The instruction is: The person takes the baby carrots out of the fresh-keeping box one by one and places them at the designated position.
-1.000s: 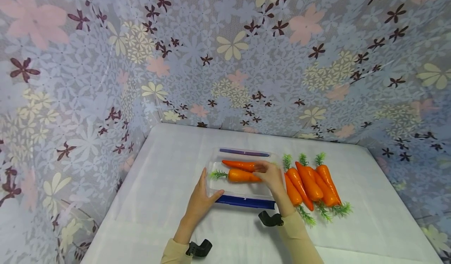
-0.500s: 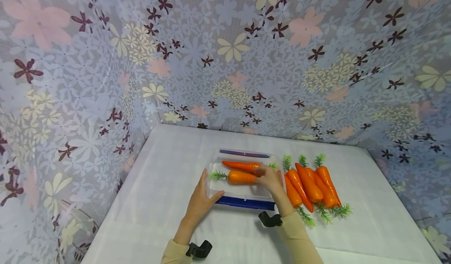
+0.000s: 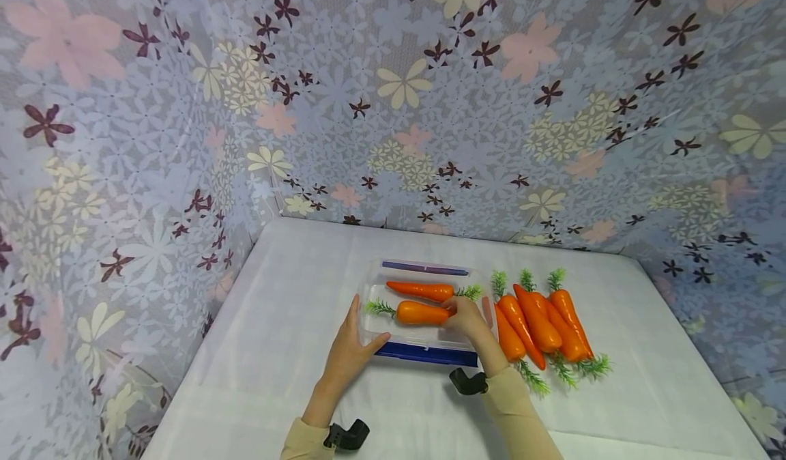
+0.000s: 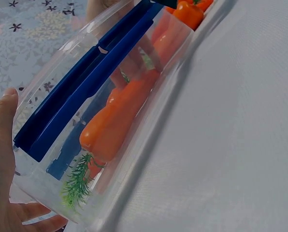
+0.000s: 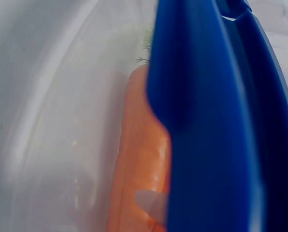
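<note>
A clear plastic box (image 3: pixel 387 327) with blue side clips (image 3: pixel 426 355) holds two toy carrots. The rear carrot (image 3: pixel 420 291) has its green top at the right. In front of it lies a thicker carrot (image 3: pixel 420 312), its green top at the left; my right hand (image 3: pixel 469 318) reaches in and grips its right end. A fingertip (image 5: pixel 151 203) shows against that carrot (image 5: pixel 136 145) through the wall in the right wrist view. My left hand (image 3: pixel 345 351) rests spread at the box's front left corner, thumb along the front and fingers along the left side, as the left wrist view also shows.
Several more carrots (image 3: pixel 537 320) lie in a row just right of the box, green tops at both ends. All stand on a white-covered table (image 3: pixel 295 269). Flowered cloth walls (image 3: pixel 393 139) rise behind and at the sides.
My right hand has moved slightly towards the front, off the rear carrot, whose green top now shows. It holds the front carrot's right end. The left hand and box have hardly moved.
</note>
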### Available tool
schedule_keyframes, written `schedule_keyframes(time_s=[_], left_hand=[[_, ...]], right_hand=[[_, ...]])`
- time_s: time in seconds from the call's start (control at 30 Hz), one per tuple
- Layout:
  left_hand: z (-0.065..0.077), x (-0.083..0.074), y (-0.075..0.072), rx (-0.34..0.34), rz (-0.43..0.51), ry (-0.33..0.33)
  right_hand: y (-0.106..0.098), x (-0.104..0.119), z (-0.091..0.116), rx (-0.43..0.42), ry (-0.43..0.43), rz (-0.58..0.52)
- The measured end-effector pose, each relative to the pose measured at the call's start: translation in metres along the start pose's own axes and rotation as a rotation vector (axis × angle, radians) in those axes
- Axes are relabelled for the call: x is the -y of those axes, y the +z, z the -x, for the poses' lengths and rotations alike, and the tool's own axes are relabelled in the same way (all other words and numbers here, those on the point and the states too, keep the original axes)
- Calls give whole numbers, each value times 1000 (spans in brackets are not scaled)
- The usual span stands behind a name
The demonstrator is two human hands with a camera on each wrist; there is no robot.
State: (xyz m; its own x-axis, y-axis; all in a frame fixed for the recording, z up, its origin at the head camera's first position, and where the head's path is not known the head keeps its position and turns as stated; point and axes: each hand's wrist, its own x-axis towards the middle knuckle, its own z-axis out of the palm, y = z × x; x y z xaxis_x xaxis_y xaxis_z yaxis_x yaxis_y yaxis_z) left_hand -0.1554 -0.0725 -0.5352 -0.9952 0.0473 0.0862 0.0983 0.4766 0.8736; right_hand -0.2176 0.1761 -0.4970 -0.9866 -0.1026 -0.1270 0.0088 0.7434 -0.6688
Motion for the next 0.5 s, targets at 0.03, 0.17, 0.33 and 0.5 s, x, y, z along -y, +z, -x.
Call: schedule_keyframes(time_s=[0.03,0.17,0.33,0.5], left_hand=[[0,0,0,0,0,-1],[1,0,0,-1,1,-2],[1,0,0,-3,2,1],[0,0,0,-2,-2,4]], right_hand=[[0,0,0,-3,1,7],[0,0,1,-11,15,11],[-1,1,2,-12,62,-1],[-2,3,2,-22,94,7]])
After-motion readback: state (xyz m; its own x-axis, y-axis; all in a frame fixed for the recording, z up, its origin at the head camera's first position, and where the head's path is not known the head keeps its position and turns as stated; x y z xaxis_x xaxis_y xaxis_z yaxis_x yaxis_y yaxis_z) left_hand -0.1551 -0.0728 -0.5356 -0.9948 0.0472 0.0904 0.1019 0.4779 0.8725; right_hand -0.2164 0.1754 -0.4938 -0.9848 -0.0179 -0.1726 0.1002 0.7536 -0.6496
